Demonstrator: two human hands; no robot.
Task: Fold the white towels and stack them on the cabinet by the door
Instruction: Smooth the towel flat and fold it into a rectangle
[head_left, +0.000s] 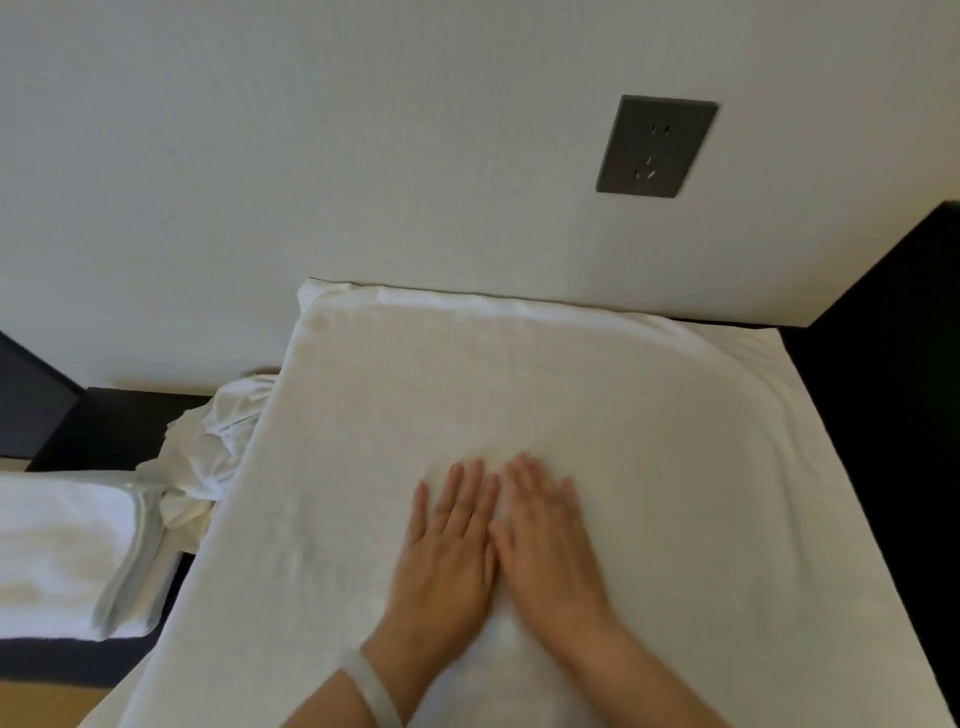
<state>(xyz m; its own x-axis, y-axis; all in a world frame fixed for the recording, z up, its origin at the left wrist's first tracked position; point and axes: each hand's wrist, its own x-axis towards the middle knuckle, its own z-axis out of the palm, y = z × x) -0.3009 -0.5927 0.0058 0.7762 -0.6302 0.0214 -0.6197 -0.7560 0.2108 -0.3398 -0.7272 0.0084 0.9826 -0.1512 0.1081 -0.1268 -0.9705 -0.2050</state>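
Spread towel: we see a large white terry towel (519, 395) lying flat over a black flat-topped surface (878, 415), its far edge slightly bunched against the off-white wall (311, 156)
Left hand: our left hand (447, 551) rests palm down on the near middle of the towel, fingers straight and close together, gripping nothing
Right hand: our right hand (550, 545) lies flat in the same way just beside the left, the thumb sides of both hands touching, and it grips nothing either
Wrist: a pale bangle (371, 691) circles the left wrist
Folded towel: a thick folded white towel (57, 551) sits at the left, apart from the spread one, its layered edges turned toward it
Loose cloth: a crumpled white cloth (218, 441) lies between the folded towel and the spread towel's left edge, touching that edge
Wall fitting: a dark grey socket plate (655, 146) is set in the wall above the towel's far right part
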